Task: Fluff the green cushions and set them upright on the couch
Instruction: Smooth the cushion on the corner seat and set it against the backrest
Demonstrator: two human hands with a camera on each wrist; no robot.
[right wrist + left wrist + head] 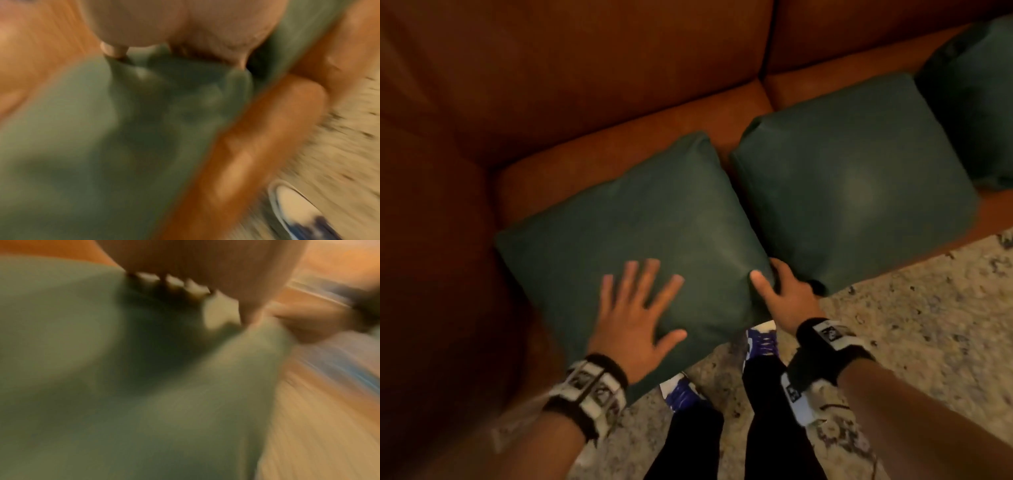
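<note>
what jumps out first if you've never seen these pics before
Two hands working the nearest green cushion, which lies flat on the orange-brown couch: the left hand is spread flat on top, while the right hand grips its right corner. A second green cushion lies flat beside it, on the right.

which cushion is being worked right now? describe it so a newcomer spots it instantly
Start at the orange couch and find its left corner seat. The green cushion lying flat there is the leftmost of three. It is the only one with hands on it: the left hand is spread flat on top and the right hand grips its near right corner.
</note>
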